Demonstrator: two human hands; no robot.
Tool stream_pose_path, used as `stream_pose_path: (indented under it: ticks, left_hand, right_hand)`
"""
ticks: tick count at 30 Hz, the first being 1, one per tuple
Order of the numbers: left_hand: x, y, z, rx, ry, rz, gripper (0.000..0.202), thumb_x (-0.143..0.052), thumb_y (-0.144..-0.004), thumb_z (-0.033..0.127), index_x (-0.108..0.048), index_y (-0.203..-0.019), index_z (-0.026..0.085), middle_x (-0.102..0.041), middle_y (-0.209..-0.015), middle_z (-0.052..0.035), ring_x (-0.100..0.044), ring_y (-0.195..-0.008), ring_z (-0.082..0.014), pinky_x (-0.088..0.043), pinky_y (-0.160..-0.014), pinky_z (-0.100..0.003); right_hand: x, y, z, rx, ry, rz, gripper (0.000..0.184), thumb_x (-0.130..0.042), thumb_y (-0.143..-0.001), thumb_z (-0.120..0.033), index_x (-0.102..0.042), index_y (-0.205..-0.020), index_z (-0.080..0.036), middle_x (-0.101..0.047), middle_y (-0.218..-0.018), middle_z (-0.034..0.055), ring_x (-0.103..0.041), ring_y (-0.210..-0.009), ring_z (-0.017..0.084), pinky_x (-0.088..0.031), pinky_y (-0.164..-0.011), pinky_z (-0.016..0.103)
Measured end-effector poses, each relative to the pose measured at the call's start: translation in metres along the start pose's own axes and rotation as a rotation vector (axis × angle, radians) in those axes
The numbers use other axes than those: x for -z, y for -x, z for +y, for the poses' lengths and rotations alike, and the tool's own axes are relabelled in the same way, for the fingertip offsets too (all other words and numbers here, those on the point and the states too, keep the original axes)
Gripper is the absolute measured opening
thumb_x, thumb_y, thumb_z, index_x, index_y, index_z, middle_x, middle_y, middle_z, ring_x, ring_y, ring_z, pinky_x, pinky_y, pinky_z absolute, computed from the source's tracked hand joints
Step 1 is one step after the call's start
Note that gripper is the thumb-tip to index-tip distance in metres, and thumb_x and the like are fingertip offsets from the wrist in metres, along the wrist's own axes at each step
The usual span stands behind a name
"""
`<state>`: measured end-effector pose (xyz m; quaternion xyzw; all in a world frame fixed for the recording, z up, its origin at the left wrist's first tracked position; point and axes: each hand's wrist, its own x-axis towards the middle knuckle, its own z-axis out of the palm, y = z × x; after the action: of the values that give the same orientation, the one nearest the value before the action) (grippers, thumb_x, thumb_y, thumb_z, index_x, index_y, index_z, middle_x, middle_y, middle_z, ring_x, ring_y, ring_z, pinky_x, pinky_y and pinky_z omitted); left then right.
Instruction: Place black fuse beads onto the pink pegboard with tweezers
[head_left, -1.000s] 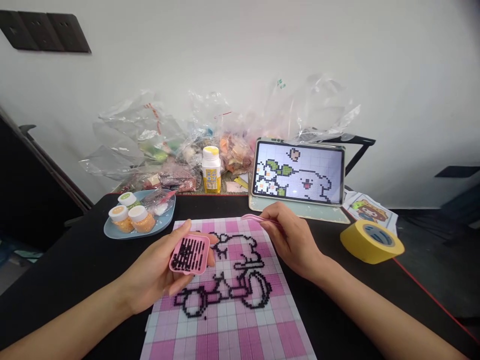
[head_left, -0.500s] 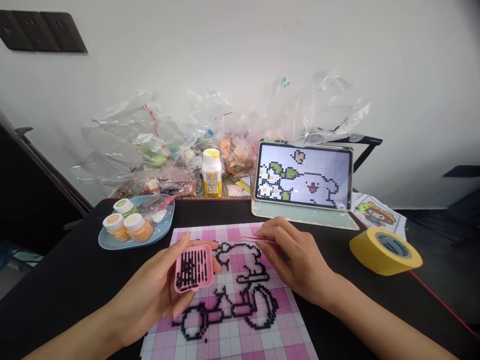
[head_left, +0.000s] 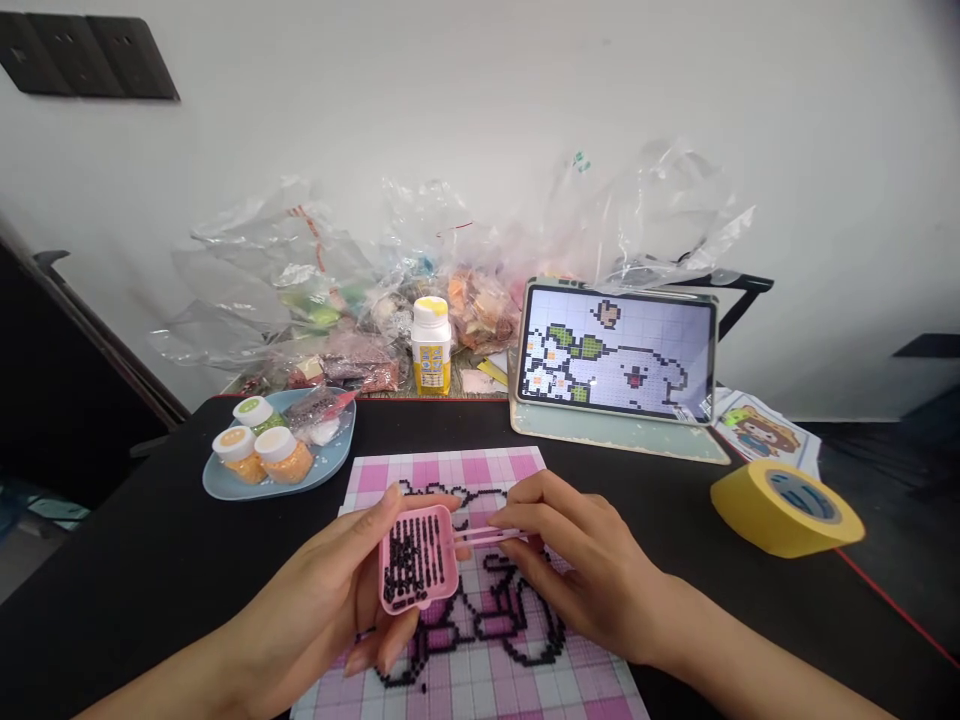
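Note:
My left hand (head_left: 341, 590) grips a small pink tray (head_left: 418, 558) lined with rows of black beads, held above a pink-and-white checked bead board (head_left: 480, 660). My right hand (head_left: 581, 560) pinches pink tweezers (head_left: 487, 536), whose tips reach the tray's right edge. A black bead outline on the board is partly hidden under both hands. A tablet (head_left: 616, 353) standing behind the board displays a pixel picture of a white animal with flowers.
A blue plate (head_left: 330, 462) at the left holds three white-capped bead jars (head_left: 259, 450) and a small bag. A yellow tape roll (head_left: 786, 507) lies at the right. A yellow-and-white bottle (head_left: 431, 345) and a heap of plastic bags (head_left: 337, 290) stand against the wall.
My left hand has carried the pink tray right and lower. My right hand has come down and turned the tweezers so that their tips meet the tray. The view has shifted slightly.

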<state>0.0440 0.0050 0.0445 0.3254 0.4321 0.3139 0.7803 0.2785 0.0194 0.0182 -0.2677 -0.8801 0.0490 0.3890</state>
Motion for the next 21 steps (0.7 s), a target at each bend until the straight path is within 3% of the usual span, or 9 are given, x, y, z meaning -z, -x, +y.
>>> stream_pose_path:
  ticks: [21]
  left_hand:
    - [-0.0005, -0.0006, -0.0011, 0.017, -0.002, -0.010, 0.052, -0.065, -0.083, 0.057, -0.067, -0.120, 0.021, -0.073, -0.066, -0.0067, -0.050, -0.037, -0.0087, -0.028, -0.032, -0.016]
  right_hand:
    - [-0.0001, -0.0005, 0.0008, 0.009, 0.010, -0.014, 0.014, -0.046, -0.098, -0.014, -0.058, -0.106, -0.014, -0.061, -0.088, 0.0065, -0.058, -0.073, 0.014, -0.049, -0.057, 0.023]
